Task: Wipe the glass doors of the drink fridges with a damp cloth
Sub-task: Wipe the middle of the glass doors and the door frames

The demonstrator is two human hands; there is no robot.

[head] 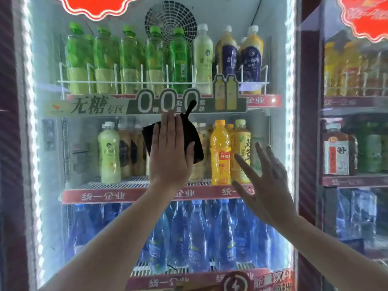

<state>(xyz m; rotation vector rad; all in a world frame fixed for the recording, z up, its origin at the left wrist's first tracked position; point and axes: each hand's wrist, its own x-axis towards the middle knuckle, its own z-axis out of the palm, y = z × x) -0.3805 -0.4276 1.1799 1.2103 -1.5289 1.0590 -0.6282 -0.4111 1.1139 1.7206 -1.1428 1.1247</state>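
Pressed a black cloth (pixel 196 143) flat against the glass door (pixel 52 164) of the nearer fridge with the left hand (pixel 171 152), fingers straight and together, pointing up, palm over the cloth's middle. Gripped nothing by curling; simply pinned the cloth to the pane, with dark edges showing on both sides of the hand and a thin tail sticking up past the fingertips. Set it at mid-height, just below the green sign strip (pixel 100 107) and in front of the middle shelf, left of an orange bottle (pixel 220 152). Held the right hand (pixel 270 185) up, lower and to the right, fingers spread wide and straight, empty; could not tell whether touching the glass. Faced green bottles (pixel 77 57) on the top shelf beside a round fan grille (pixel 170 23), and blue bottles (pixel 197 234) on the lower shelf. Saw a second fridge (pixel 354 148) just beside, to the right.
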